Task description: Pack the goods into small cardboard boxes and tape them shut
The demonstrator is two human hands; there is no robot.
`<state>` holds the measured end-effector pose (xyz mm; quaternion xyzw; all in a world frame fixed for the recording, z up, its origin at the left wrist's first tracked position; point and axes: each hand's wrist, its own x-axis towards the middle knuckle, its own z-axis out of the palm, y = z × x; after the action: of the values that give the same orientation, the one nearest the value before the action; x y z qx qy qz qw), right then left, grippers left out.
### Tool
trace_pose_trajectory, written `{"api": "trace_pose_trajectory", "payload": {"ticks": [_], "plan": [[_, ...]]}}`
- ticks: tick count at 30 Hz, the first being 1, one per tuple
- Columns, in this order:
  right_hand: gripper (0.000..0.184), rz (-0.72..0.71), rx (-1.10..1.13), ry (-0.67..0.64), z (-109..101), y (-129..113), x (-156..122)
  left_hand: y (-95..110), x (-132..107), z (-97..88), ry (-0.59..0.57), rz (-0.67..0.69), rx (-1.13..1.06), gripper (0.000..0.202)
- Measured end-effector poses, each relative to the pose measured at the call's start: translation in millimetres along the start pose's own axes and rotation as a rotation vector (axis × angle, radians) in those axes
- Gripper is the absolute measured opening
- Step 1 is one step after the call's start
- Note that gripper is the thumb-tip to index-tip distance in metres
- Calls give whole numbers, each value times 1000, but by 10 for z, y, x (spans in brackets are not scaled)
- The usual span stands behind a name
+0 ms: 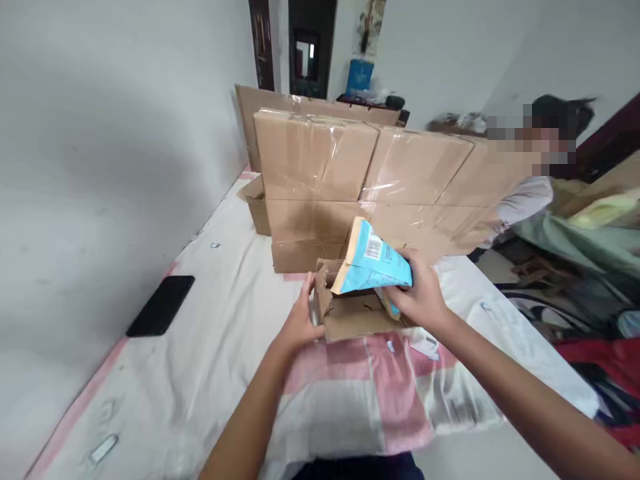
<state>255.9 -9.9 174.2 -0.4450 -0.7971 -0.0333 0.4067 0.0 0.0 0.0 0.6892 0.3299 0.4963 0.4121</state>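
Right hand (424, 293): closed around the narrow end of a blue packet (380, 263)
Blue packet: tilted over the open cardboard box (360, 319), its wide end up and to the left, barcode showing
Left hand (299, 321): gripping the box's left end
Cardboard box: on the pink-and-white cloth (240, 327), in front of a taped cardboard wall (313, 157)
Black phone (161, 305): flat on the cloth, far left

The small, open brown cardboard box (360, 323) at five o'clock looks matt, rough-edged. Glossy clear tape (333, 143) crosses brown cardboard panels (395, 167) at one o'clock.
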Motion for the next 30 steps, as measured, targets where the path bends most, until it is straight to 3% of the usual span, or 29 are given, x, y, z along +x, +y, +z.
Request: {"api": "trace_pose_trajectory", "payload": {"ticks": [6, 9, 11, 14, 18, 23, 26, 30], "plan": [[44, 119, -35, -20, -81, 144, -322, 70, 62, -70, -44, 28, 22, 141], [45, 125, -55, -59, -88, 182, -388, 165, 117, -127, -66, 21, -117, 141], [43, 95, -95, -95, -93, 178, -385, 337, 174, -157, -62, -25, -160, 137], [43, 0, -193, -97, -98, 152, -344, 703, 272, -138, -79, -157, 44, 123], [49, -208, -409, 38, -62, 130, -285, 1010, 370, 47, -67, -236, 225, 101], [53, -372, -559, 76, 29, 131, -270, 874, 465, 249, 230, -204, 167, 45], [55, -412, -565, 31, 70, 143, -299, 788, 514, 181, 263, -253, -36, 43], [64, -426, -558, -102, 122, 118, -344, 788, 495, -54, 257, -482, -370, 67]]}}
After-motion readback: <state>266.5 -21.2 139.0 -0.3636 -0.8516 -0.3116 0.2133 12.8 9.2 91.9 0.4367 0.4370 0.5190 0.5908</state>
